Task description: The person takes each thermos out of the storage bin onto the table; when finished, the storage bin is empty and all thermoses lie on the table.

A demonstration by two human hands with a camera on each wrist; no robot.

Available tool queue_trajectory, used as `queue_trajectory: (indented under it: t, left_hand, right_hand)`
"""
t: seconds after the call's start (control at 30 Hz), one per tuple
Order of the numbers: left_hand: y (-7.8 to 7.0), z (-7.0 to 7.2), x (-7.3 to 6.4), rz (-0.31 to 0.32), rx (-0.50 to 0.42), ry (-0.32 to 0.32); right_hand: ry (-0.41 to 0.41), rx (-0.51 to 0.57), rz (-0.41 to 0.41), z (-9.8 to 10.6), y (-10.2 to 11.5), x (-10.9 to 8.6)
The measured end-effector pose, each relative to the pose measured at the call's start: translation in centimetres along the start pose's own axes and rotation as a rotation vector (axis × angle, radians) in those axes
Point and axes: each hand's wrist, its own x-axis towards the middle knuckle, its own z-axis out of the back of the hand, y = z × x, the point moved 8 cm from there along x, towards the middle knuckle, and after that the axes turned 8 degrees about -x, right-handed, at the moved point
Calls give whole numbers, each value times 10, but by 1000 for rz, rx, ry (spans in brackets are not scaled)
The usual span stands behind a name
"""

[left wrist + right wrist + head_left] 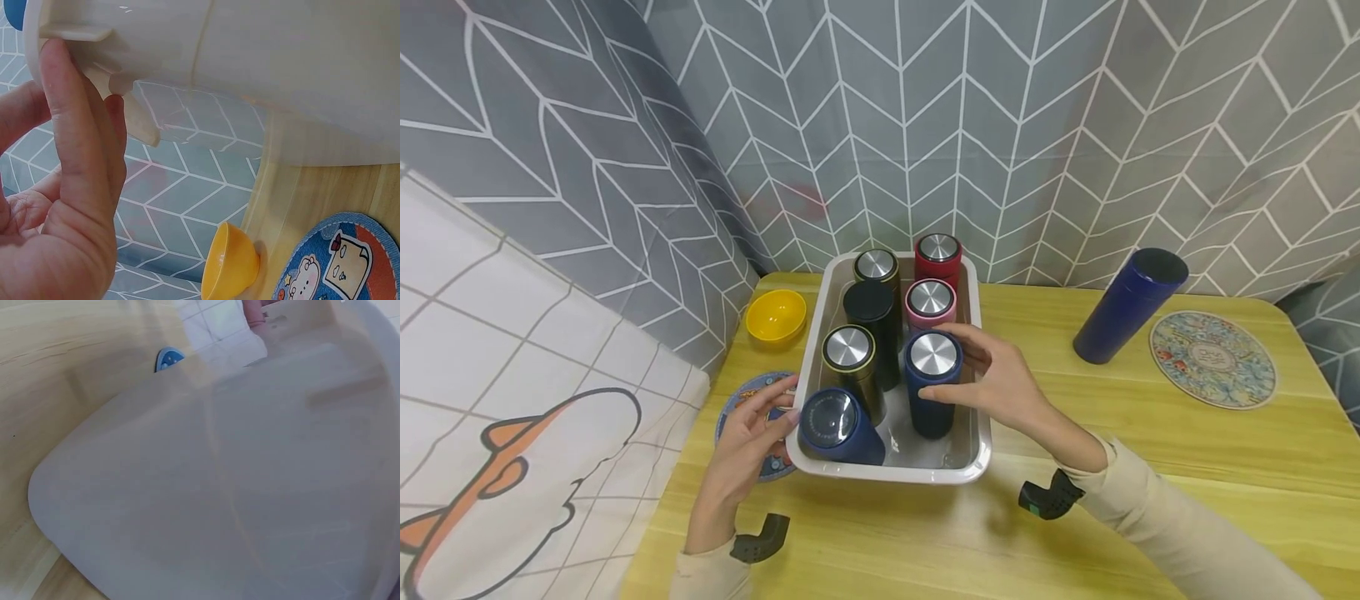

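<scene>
In the head view, a pale plastic bin holds several insulated bottles. My right hand grips a navy thermos with a silver lid, thumb across its front, inside the bin's right part. My left hand holds the bin's left rim; the left wrist view has its fingers under that rim. Near that hand a blue bottle leans in the front corner. Around them stand a dark bottle with a gold ring, a black one, a pink one and a red one. The bin's wall fills most of the right wrist view.
A yellow bowl and a blue patterned round mat lie left of the bin on the wooden table. Toward the right, a dark blue bottle stands beside a floral round mat. Grey patterned curtain hangs behind.
</scene>
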Motion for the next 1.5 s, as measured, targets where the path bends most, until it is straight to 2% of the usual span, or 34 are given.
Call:
queue_trajectory:
  t: [0.5, 0.77, 0.97, 1.23, 1.33, 1.5]
  left_hand:
    - [-1, -1, 0, 11, 19, -22]
    - [-1, -1, 0, 8, 9, -15]
    - [0, -1, 0, 12, 4, -8]
    - [0, -2, 0, 21, 19, -24]
    - [0, -1, -1, 24, 25, -36]
    - [0, -1, -1, 16, 26, -52]
  right_hand:
    - [-79, -8, 24, 18, 23, -16]
    - [-140, 26, 60, 30, 48, -29]
    - [-202, 125, 174, 48, 78, -40]
    - [-277, 383, 440, 79, 113, -57]
    - [-311, 432, 475, 91, 118, -62]
    - [-352, 472, 482, 107, 118, -70]
